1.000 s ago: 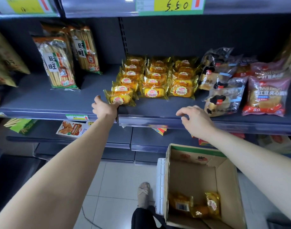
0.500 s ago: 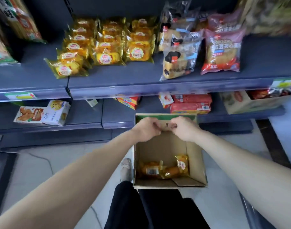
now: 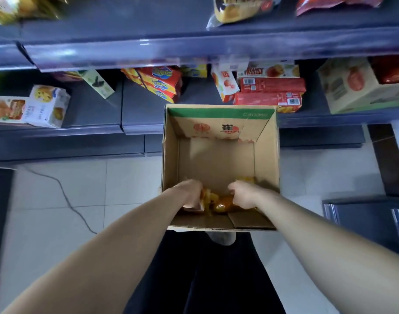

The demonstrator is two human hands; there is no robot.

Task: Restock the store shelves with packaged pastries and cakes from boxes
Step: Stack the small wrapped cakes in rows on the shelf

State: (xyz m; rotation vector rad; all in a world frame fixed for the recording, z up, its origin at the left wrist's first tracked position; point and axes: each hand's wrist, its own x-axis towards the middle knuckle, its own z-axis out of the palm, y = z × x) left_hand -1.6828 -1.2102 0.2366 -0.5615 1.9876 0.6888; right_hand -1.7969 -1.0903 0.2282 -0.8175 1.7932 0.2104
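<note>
Box (image 3: 267, 155), brown cardboard: left hand (image 3: 189, 196) & right hand (image 3: 243, 193) each grip shiny orange pastry pkts (image 3: 221, 203) by its near wall.

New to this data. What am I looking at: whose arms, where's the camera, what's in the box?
There is no robot here. These are a person's bare arms, filmed by one wide-angle camera worn on their head and looking down. The left hand and right hand reach into an open cardboard box in front of their legs and grip the yellow pastry packets at its near end. Beyond it is a store shelf holding red boxes, among other goods.
</note>
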